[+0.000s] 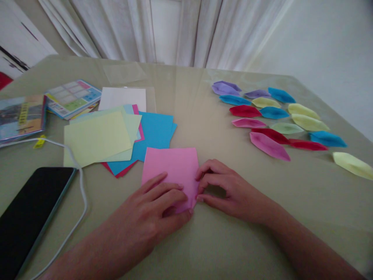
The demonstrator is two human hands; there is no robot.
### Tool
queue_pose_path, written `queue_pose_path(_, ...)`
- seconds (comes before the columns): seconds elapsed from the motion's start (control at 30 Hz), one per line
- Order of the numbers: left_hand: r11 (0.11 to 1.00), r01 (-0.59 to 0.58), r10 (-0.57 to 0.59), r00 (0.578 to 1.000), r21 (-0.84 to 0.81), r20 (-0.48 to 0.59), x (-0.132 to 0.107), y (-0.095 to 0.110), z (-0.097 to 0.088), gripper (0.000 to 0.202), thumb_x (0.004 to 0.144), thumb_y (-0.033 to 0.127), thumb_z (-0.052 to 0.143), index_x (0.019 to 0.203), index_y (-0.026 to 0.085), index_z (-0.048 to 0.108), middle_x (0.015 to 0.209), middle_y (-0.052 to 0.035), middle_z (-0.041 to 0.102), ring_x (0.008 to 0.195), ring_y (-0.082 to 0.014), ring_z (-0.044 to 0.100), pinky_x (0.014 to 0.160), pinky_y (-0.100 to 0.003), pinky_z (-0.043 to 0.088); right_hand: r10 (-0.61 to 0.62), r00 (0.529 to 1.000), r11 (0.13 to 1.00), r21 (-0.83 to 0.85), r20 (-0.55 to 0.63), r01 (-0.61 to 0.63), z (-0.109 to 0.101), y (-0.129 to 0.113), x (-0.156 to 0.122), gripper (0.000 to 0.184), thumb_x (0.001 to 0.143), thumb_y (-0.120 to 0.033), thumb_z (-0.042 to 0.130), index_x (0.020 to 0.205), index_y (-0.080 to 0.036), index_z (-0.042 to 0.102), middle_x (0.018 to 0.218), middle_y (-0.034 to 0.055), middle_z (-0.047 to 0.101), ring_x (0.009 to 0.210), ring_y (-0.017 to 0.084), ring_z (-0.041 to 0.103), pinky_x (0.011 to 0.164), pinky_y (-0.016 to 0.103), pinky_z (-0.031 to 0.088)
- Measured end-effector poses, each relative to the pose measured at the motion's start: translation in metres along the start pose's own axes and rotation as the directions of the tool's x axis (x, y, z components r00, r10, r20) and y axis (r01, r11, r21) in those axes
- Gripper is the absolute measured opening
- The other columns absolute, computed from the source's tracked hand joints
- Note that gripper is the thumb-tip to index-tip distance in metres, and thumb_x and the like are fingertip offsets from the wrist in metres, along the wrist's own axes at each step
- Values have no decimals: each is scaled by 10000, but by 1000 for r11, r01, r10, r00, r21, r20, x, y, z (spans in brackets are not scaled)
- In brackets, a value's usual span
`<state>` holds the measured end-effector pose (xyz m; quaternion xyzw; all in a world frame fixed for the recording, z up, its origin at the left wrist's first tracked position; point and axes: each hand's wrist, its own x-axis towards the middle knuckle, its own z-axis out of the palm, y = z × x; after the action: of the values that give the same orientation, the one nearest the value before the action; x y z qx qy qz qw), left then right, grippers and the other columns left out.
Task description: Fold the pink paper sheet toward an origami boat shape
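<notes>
Table (262,217), lower centre: left hand (157,206) flat on pink sheet (171,165), right hand (224,190) pinching its edge; crease firmly, edges aligned.

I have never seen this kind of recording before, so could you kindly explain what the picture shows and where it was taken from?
There is no machine here: a person wears a camera on the head, looking down at their own bare hands. The left hand lies flat on a pink paper square, while the right hand pinches its right edge. Both rest on a table. Behind lies a stack of coloured paper sheets, and to the right are many folded paper boats. On the left are a dark phone, a white cable and some booklets.
</notes>
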<state>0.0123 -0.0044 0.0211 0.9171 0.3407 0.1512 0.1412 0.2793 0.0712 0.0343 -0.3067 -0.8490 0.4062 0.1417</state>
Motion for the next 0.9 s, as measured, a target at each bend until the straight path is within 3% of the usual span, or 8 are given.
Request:
queue_pose_path(0.2,1000,-9,10,1000,-26,23,-3,-2,-1,549,982,-9,470,1393,314,637,1336,5,693,1281,-205,611,1292,-531,304,14,1000,1000,-22,-11,-14,1,-3,1,43,965,-228,748,981,-216,710,1144,56,649,1095,218,603,963,351,479)
queue_pose_path(0.57,999,-47,47,999,-27,1,3,-2,-13,393,1030,67,463,1268,272,700,1282,7,730,1261,-179,617,1297,-455,306,61,996,993,-97,-72,-68,7,-9,3,78,960,-239,742,904,-215,693,1084,71,677,1026,237,627,888,362,500)
queue_pose_path(0.9,998,-34,35,999,-56,11,1,1,-12,428,1001,14,446,1268,235,696,1307,-13,722,1273,-194,613,1320,-472,251,75,990,987,-132,-121,-91,12,-11,4,93,945,-224,752,877,-223,688,1057,57,678,992,231,636,883,362,508)
